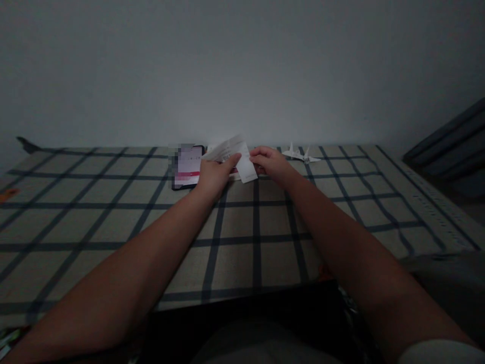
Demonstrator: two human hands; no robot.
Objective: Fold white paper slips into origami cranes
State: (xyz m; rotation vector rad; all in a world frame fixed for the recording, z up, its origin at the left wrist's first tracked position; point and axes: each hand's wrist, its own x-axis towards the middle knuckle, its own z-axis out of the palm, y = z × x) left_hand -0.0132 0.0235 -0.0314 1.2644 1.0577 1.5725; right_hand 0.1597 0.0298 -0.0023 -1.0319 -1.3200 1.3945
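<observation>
Both my arms reach forward over a checked cloth. My left hand and my right hand are closed on a white sheet of paper, which is partly folded and lifted off the cloth between them. The left thumb presses on the paper's middle; the right fingers pinch its right edge. Just left of my left hand lies a phone with a lit pink and white screen. To the right of my right hand rests a small white folded paper crane.
A plain grey wall rises behind the cloth's far edge. A dark slanted object stands at the far right. A dark flat thing lies close to me between my arms. A small orange scrap sits at the left edge.
</observation>
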